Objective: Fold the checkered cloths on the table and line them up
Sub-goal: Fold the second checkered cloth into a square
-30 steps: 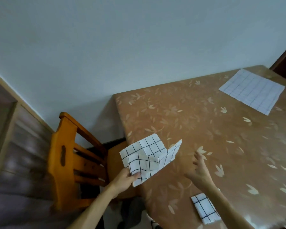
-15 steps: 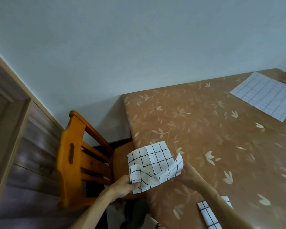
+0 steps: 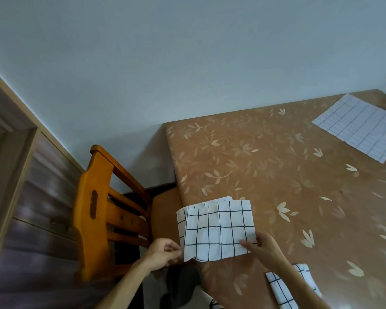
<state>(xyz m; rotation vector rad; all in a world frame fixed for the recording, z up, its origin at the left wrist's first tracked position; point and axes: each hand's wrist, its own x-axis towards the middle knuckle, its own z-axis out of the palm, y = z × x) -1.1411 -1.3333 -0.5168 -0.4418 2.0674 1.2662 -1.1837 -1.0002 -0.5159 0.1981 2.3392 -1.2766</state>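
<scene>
half-folded cloth [image 3: 216,230] hangs off the table [image 3: 276,175] corner. left hand [image 3: 165,253] pinches its left edge, right hand [image 3: 263,248] grips the right corner (thumb on top). i'd line up edges before creasing.

Bare tabletop [image 3: 276,186] ahead and rightward; wooden chair [image 3: 98,197] just beside its left edge.

No readable text.
You've got only grid lines on the checkered cloth [image 3: 218,228] and leaf print on the table [image 3: 276,163], no lettering.
</scene>
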